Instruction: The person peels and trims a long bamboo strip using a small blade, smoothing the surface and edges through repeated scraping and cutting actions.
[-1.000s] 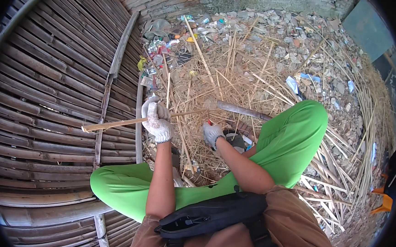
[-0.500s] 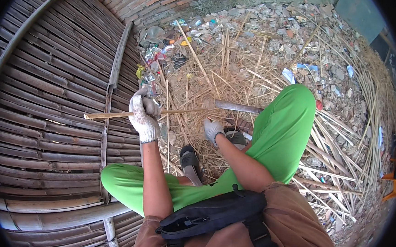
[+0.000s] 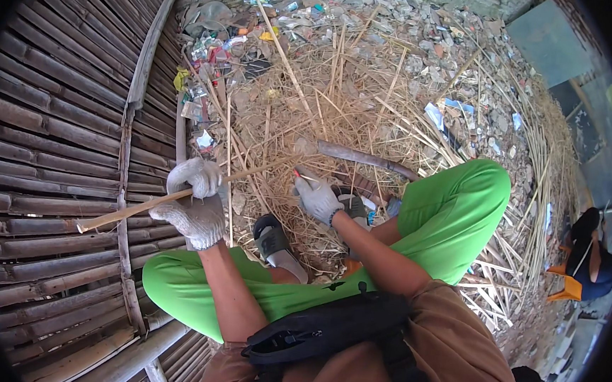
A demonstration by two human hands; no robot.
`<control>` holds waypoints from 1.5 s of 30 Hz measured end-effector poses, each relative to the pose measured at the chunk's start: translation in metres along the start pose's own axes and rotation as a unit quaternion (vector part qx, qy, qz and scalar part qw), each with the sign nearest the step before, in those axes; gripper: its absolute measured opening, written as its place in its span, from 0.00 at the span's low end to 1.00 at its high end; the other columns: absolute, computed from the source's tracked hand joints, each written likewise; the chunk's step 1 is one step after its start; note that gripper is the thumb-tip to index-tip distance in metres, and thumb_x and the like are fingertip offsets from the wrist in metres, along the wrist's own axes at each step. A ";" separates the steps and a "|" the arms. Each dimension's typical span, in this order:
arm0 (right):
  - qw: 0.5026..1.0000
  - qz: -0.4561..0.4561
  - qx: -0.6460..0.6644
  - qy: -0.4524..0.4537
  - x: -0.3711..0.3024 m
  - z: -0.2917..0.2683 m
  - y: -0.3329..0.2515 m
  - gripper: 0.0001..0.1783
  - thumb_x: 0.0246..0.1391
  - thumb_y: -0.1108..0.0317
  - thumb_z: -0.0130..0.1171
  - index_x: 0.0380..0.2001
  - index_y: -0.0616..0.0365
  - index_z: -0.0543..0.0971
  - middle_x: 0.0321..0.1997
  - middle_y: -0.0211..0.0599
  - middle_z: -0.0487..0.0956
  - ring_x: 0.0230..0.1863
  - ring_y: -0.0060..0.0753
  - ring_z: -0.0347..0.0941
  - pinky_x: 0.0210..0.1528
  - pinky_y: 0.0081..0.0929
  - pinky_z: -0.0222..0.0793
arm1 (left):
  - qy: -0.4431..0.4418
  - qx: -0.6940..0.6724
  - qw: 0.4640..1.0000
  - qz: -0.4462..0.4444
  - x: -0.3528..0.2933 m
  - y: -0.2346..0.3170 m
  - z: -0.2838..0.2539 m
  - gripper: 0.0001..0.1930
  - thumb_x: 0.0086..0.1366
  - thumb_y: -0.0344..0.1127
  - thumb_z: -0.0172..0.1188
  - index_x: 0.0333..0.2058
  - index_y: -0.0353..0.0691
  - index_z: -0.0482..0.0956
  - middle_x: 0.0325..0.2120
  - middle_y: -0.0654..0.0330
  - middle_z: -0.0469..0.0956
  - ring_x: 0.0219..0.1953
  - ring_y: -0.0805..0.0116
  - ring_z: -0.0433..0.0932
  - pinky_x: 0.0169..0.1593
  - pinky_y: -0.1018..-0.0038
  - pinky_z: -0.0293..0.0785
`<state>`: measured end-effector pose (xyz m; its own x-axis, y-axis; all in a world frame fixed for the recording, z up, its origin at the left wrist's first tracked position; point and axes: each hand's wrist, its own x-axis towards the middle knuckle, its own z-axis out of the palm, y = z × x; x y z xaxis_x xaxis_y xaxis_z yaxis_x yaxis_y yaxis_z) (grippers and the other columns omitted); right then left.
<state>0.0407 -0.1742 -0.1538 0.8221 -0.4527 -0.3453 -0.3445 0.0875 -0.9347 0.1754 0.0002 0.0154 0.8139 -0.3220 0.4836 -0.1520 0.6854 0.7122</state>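
A long, thin bamboo strip (image 3: 131, 211) slants across in front of me, its thicker pale end over the bamboo slats on the left. My left hand (image 3: 197, 205), in a whitish knitted glove, is closed around it, palm turned partly up. The strip's thin far end reaches toward the straw, above my right hand. Also gloved, my right hand (image 3: 318, 199) is closed near my shoes, with a small red-tipped piece showing at its fingers; what it grips is mostly hidden. Just beyond lies a curved grey-brown length (image 3: 368, 159), one end near my right knee.
A bamboo slat wall (image 3: 53, 152) runs along my left. Straw (image 3: 332, 115) and loose sticks cover the ground ahead, with rubble and coloured litter (image 3: 216, 53) behind. More bamboo strips (image 3: 544, 186) lie to the right, where another person (image 3: 589, 257) sits by an orange stool (image 3: 564, 283).
My left hand has turned palm up and moved left and down, and the strip's thick end has dropped lower left. My right hand has shifted slightly left. The view has swung right.
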 end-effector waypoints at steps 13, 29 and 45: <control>0.980 -0.143 -0.134 -0.031 -0.005 0.061 -0.017 0.21 0.73 0.48 0.49 0.54 0.50 0.78 0.38 0.58 0.84 0.41 0.65 0.82 0.42 0.58 0.76 | 0.148 0.036 0.986 0.066 -0.007 0.001 0.002 0.49 0.63 0.89 0.40 0.27 0.40 0.78 0.12 0.71 0.53 0.13 0.76 0.54 0.19 0.74 0.49; 0.958 -0.202 -0.203 -0.002 -0.023 0.064 -0.042 0.20 0.71 0.44 0.51 0.50 0.44 0.82 0.33 0.52 0.85 0.34 0.60 0.83 0.36 0.56 0.78 | 0.105 0.044 0.991 0.072 -0.021 0.001 -0.022 0.51 0.62 0.89 0.41 0.29 0.37 0.79 0.11 0.72 0.51 0.11 0.77 0.51 0.20 0.73 0.46; 0.954 -0.193 -0.229 -0.029 -0.023 0.050 -0.050 0.24 0.72 0.46 0.48 0.56 0.49 0.81 0.36 0.52 0.86 0.37 0.61 0.83 0.40 0.58 0.77 | 0.025 0.045 0.997 0.057 -0.024 0.005 0.000 0.44 0.64 0.86 0.46 0.22 0.44 0.71 0.11 0.72 0.52 0.13 0.76 0.54 0.22 0.74 0.51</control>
<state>0.0617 -0.1239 -0.1036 0.9466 -0.3226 0.0012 -0.1618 -0.4781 -0.8633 0.1551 0.0116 0.0071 0.8153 -0.2102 0.5395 -0.2929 0.6541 0.6974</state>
